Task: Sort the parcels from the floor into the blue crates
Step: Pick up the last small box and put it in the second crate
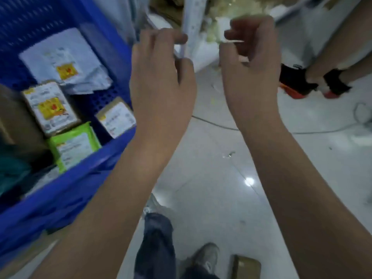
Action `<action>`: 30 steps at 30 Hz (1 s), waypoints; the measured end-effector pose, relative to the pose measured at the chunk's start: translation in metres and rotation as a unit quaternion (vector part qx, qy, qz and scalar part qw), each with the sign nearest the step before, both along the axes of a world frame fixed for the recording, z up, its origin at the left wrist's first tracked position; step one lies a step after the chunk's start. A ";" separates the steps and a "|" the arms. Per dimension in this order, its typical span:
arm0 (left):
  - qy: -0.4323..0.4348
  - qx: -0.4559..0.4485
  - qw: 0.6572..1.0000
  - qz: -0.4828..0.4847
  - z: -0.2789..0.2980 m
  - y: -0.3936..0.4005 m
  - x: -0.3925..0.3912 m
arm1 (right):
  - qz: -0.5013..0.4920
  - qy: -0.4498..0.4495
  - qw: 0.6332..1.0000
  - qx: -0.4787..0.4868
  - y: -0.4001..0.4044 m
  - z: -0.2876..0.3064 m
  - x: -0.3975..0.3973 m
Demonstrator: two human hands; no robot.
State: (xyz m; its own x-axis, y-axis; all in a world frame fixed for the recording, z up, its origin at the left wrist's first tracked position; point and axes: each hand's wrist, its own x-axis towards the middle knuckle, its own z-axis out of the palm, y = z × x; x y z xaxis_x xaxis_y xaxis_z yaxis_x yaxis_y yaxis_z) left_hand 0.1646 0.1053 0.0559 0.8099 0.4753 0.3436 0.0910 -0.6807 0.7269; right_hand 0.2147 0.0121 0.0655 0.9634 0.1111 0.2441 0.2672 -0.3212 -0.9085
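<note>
My left hand and my right hand are raised side by side above the floor, to the right of a blue crate. Both pinch a thin white packet seen edge-on and blurred; its left edge sits between my left thumb and fingers. The crate holds a white mailer bag, a brown box with a yellow label, a small brown box and a green packet. A brown parcel lies on the floor by my shoe.
Another person's feet in black socks and red slippers stand at the upper right. A thin cable runs across the white tiled floor. A white upright post and pale clutter lie behind my hands. My own legs are at the bottom.
</note>
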 end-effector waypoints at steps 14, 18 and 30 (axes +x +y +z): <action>0.456 0.223 0.707 -0.493 -0.147 -0.332 -0.115 | -0.367 0.590 0.718 0.021 -0.453 -0.140 -0.270; 0.532 0.300 0.601 -0.516 -0.188 -0.379 -0.154 | -0.425 0.655 0.620 0.077 -0.490 -0.174 -0.392; 0.592 0.315 0.524 -0.525 -0.292 -0.471 -0.244 | -0.453 0.701 0.513 0.200 -0.483 -0.282 -0.524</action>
State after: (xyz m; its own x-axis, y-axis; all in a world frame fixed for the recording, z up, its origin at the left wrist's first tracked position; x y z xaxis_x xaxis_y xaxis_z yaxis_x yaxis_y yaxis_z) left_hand -0.0794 -0.3661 -0.2366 0.3344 -0.3521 -0.8742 -0.4403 -0.8785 0.1854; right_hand -0.3097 -0.4711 -0.2160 -0.1650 -0.3256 -0.9310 -0.8333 0.5509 -0.0450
